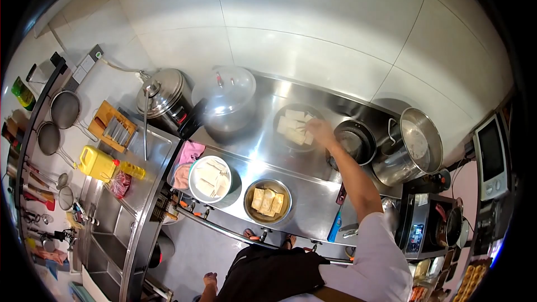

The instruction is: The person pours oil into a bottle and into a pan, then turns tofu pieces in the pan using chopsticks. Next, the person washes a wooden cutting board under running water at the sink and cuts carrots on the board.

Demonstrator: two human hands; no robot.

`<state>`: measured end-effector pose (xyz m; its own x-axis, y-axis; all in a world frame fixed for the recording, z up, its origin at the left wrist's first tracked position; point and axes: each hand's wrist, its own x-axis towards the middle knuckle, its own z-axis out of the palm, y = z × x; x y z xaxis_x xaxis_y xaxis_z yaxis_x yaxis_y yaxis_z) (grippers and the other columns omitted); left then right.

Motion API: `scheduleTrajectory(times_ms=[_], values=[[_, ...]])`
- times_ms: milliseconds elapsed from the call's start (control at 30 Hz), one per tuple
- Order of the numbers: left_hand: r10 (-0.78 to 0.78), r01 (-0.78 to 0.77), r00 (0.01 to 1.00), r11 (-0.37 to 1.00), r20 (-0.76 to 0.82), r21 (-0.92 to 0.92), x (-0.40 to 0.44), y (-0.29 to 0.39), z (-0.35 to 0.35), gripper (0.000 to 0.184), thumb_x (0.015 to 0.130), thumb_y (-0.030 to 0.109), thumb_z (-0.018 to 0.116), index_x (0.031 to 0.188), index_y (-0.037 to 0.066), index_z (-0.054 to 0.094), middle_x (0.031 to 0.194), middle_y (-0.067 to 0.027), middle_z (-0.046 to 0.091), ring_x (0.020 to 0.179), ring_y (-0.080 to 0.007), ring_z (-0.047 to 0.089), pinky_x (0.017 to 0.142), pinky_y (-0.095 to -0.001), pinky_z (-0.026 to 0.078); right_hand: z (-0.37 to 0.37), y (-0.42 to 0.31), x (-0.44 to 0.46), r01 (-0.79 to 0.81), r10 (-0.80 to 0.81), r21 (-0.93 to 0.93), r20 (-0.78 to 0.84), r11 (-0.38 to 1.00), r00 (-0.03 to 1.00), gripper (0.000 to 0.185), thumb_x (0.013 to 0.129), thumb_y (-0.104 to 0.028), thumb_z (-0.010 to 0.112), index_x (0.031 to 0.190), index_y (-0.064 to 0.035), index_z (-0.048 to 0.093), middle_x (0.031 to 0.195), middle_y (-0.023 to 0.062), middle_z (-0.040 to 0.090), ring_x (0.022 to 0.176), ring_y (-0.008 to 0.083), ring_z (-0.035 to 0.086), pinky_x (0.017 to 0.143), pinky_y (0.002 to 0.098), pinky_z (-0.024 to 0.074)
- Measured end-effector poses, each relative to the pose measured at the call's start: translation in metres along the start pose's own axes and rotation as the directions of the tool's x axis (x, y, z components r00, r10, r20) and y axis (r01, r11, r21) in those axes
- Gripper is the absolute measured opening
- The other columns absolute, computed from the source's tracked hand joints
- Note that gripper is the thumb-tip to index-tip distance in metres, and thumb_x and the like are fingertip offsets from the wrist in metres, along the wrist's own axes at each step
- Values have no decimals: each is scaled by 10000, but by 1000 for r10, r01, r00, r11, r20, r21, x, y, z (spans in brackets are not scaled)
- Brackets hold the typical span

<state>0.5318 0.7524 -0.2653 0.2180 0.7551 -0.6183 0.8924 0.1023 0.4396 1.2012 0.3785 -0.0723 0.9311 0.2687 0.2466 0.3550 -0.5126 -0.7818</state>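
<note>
My right hand [320, 132] reaches across the steel counter to a round pan [278, 134]. Its fingers are pinched on the edge of a white tofu slab [295, 128], among several pale slabs lying in that pan. Low at my side hangs my left hand [210, 279], fingers curled and no object visible in it. Nearer my body, a white tub [194, 192] holds more white tofu slabs [211, 176]. To its right, a steel bowl [250, 212] contains golden-brown fried slabs [268, 201].
An empty black pan [358, 141] and a tall steel pot [391, 159] stand right of my hand. A lidded pot [224, 98] and a pressure cooker [162, 92] stand left. A blue lighter [335, 227] lies at the front edge. A sink [114, 212] is farther left.
</note>
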Motion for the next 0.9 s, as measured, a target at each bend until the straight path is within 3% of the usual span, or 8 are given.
scheduleTrajectory(times_ms=[267,367,433,567,667,767,800,900], values=[[4,28,995,944,95,-328,12,10,13,462,804,201,743,1210,21,617,852,-78,671,711,-174,579,585,-332,482,12,12,11,-162,157,37,114,986,981,210,824,-230,714,913,-43,748,805,133,729,764,219,700,741,326,540],[-5,42,993,945,114,-324,13,15,18,420,831,123,724,1211,-13,605,1137,-135,655,1054,-248,608,963,-377,478,10,18,12,-64,68,-41,109,997,992,247,828,-268,696,896,-36,746,766,129,723,713,239,694,732,327,538],[9,28,993,950,116,-313,14,17,19,417,835,115,721,1211,-18,602,1137,-138,655,1056,-255,607,962,-377,479,15,56,21,53,-53,-208,6,977,999,257,833,-279,681,881,-35,744,759,136,721,711,266,696,730,337,538],[3,31,993,959,117,-283,17,14,17,416,832,119,722,1203,-29,605,1137,-150,656,1058,-269,609,963,-385,479,-14,53,15,-402,303,-177,-412,898,860,279,823,-283,680,873,-13,723,765,156,715,775,320,703,770,401,540],[-21,56,992,955,121,-292,12,11,14,419,824,124,727,1194,-35,611,1127,-160,663,1053,-279,614,962,-390,481,-26,68,0,-521,393,-327,-384,788,835,240,852,-267,637,901,-47,720,879,170,733,753,285,716,689,396,574],[-39,70,992,961,121,-266,7,10,13,422,816,126,729,1187,-39,615,1121,-167,668,1052,-286,618,963,-390,482,-12,95,-10,-545,683,447,-242,709,690,241,886,-215,642,910,16,707,742,119,709,645,213,704,586,328,588],[-45,75,991,967,123,-243,7,8,12,422,814,126,729,1185,-40,616,1120,-169,670,1053,-288,619,964,-389,482,-11,97,-13,-522,685,493,-238,696,688,234,891,-206,642,918,19,702,760,122,709,635,205,703,562,318,588],[103,-83,992,966,67,-246,12,9,13,390,776,153,740,1130,50,612,691,-48,580,497,-165,490,421,-337,402,-9,95,-15,-455,676,592,-219,665,703,223,898,-185,640,944,28,689,807,129,709,614,190,703,517,300,588]])
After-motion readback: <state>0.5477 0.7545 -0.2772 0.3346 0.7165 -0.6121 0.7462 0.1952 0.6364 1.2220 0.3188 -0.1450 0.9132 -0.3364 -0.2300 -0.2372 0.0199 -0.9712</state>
